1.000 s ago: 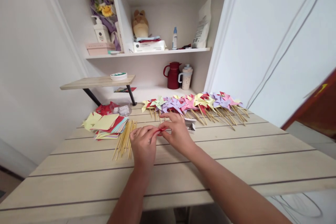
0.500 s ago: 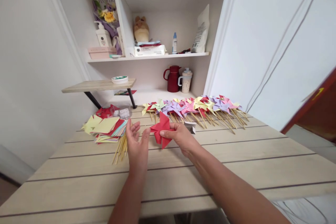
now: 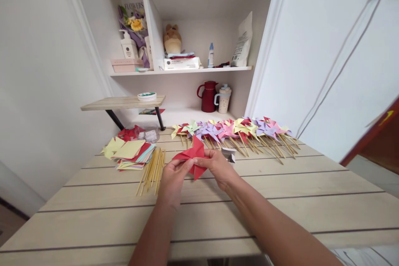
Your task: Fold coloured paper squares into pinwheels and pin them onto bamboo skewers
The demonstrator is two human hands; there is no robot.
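While grasping a red paper pinwheel head (image 3: 197, 147) between left hand (image 3: 173, 176) and right hand (image 3: 220, 166), setting both thumb tips close together near its center. Clasped at the left blade by the one and at the right edge by the other, with most fingertips hidden behind the paper. Held over the tabletop (image 3: 280, 208), nearer than a long row of stick-mounted pinwheels (image 3: 215, 131) in yellow, purple, pink, red and pale green. Showing, just to the left of the left hand, a bundle of loose sticks (image 3: 152, 170), and next to these a messy stack of colored paper (image 3: 127, 149), topped with pale yellow. Showing behind the stack some red paper pieces (image 3: 129, 134) beside a clear container (image 3: 149, 134) of pale items, too small to identify. Showing a small open box (image 3: 230, 156) just beyond the right hand, partly covered by it; cannot make out its contents. Showing farther back a red jug (image 3: 208, 96) just beside a speckled cup (image 3: 223, 99), and, to the left, a raised wooden stand (image 3: 118, 103) bearing a round white container (image 3: 147, 97).
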